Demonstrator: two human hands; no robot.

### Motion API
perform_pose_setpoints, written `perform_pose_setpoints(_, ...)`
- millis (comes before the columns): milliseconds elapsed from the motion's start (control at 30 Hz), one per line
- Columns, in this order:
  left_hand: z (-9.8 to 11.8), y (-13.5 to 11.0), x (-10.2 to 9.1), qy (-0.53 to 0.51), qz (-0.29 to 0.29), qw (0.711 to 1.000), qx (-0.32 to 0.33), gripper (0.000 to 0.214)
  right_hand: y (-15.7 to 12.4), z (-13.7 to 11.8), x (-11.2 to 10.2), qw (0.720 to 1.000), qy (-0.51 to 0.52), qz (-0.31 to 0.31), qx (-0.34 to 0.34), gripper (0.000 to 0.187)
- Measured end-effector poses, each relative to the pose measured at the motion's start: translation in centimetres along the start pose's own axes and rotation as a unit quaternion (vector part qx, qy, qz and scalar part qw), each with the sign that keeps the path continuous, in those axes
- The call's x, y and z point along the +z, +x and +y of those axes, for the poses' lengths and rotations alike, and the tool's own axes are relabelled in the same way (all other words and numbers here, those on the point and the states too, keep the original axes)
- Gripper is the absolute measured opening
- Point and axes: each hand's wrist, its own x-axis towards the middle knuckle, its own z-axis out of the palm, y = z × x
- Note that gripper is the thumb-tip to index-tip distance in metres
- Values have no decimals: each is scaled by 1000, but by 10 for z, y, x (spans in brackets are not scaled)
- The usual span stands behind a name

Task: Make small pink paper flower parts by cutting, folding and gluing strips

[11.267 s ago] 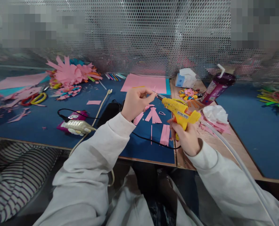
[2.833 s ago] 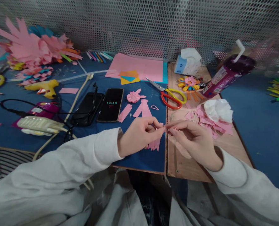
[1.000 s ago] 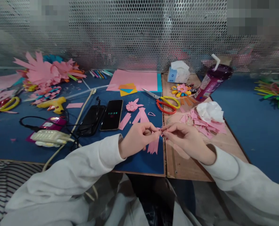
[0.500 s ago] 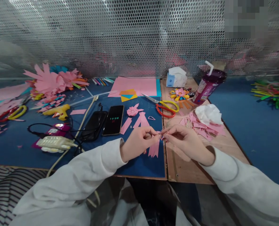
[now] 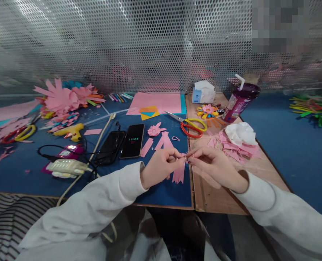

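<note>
Fingertips meeting above the seam of the table, my left hand and my right hand pinch a small pink paper piece between them. Fingers cover most of it, so its exact shape is unclear. Just below lies a pink paper strip with a notched end. Beyond my left hand are more pink strips, a pink paper flower and a tiny pink paper loop. Open scissors with red and yellow handles lie farther back.
Left are a phone, a black power bank, a power strip with cables and a yellow glue gun. Right are paper scraps, crumpled tissue and a purple cup. A perforated metal screen stands behind.
The camera view has shifted slightly, so the things on the table appear a little lower. Both hands keep their pinch on the small paper piece, with only slight finger movement.
</note>
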Motion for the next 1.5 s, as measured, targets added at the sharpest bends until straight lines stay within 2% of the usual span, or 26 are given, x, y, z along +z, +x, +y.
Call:
perform_pose_setpoints(633,2,0,0,2,-2,1000,-6,21,1,-2,-1,999,-37,-7,9,11)
perform_pose_setpoints(1500,4,-2,0,-4,-10,1000,-23,22,1,-3,1,1000,-9,-3,28,14)
